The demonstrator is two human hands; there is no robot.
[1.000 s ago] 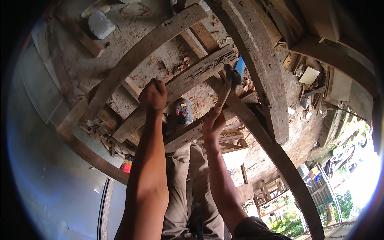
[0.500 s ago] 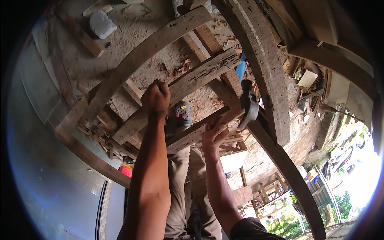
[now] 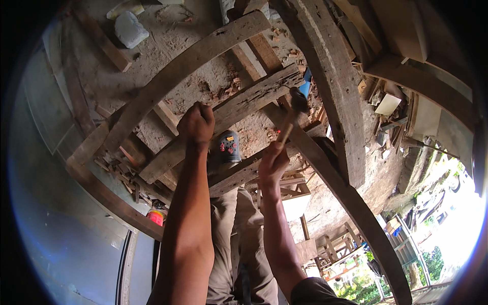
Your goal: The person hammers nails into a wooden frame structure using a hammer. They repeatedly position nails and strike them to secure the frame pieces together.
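Observation:
A weathered wooden board [image 3: 246, 103] runs slantwise across the middle, its far right end rough and split. My left hand [image 3: 197, 123] is closed over this board, fingers curled around its edge. In my closed right hand [image 3: 274, 163] is a hammer [image 3: 298, 100], gripped by its pale wooden handle. The dark hammer head is at the board's far right end; whether it touches the wood I cannot tell. Just under my right hand lies a second, parallel board [image 3: 239, 174]. Curved wooden beams [image 3: 178, 73] join with the boards into a frame.
A thick upright-looking beam [image 3: 335, 91] and a long dark curved leg [image 3: 366, 223] stand on the right. My clog [image 3: 229, 147] shows between the boards. A whitish block [image 3: 130, 30] and wood scraps lie on the dirt floor. A red tin [image 3: 155, 217] is at lower left.
My right hand has tipped the hammer, so its head is now farther away and more to the left, by the board's split end. My left hand stays nearly in place.

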